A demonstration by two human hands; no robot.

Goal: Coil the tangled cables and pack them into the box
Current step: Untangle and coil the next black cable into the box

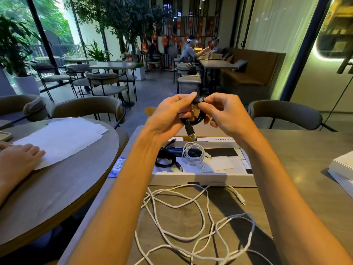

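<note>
Both hands, left (170,113) and right (227,113), grasp a coiled black cable (193,119) (plug dangling) above the box's (202,179) far edge; tangled white cable (191,217) crowds the near table (305,150).

Your black cable (193,119): matt rubbery sheath, shiny metal plug. Near white cable (200,217): braided cloth look. Box (202,179): matt white cardboard. Your table (298,155): smooth, grey, faint sheen.

My left hand (168,113) and right hand (227,111) are bare, with no rings, watch or bracelet on either. Both my forearms are uncovered up to the frame's edge, with no sleeve showing. My fingernails are short and plain.
</note>
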